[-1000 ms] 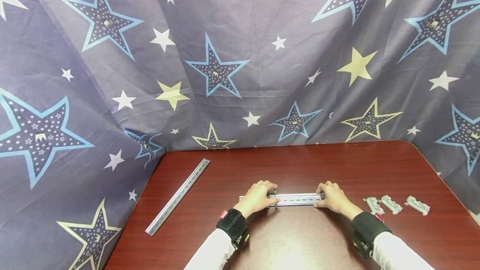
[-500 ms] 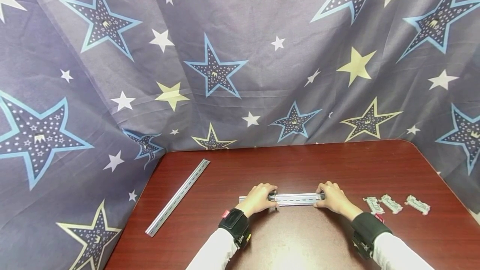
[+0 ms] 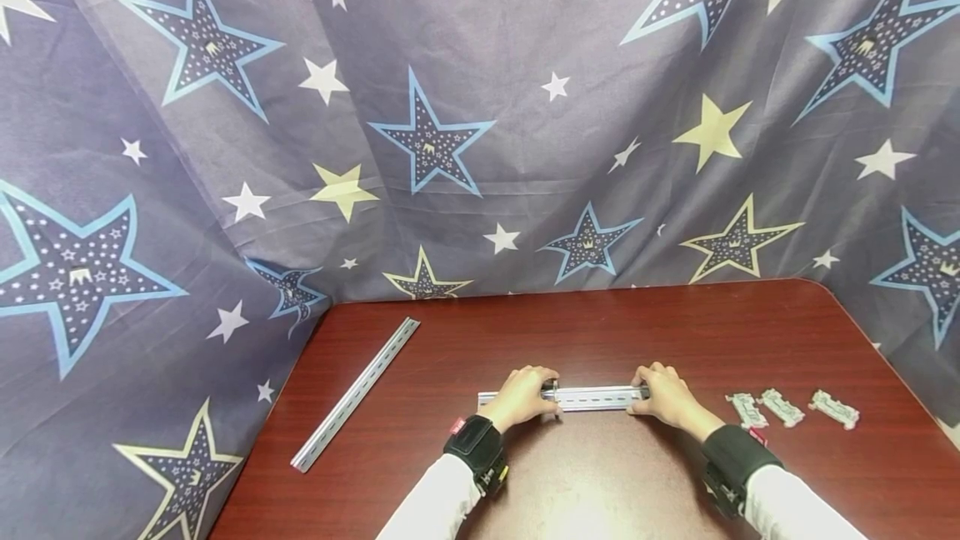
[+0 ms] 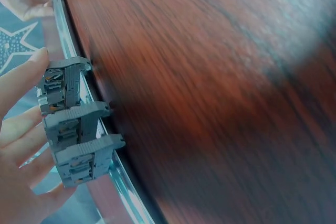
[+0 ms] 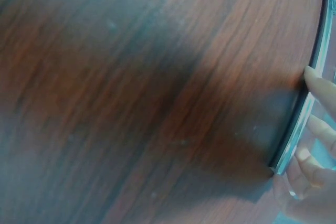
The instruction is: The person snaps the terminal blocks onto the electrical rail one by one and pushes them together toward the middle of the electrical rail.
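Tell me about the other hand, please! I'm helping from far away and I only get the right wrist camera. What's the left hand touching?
Observer: The left hand is on three grey blocks, in a row on the rail.
Operator: Cool! Is there another rail anywhere?
Observer: Yes, a second rail lies slanted on the left side of the table.
Operator: And what's over on the other side?
Observer: Three pale pieces lie to the right of the right hand.

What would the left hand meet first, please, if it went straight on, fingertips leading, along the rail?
Beyond the gray blocks it holds, probably the right hand on the rail; the stretch between looks free.
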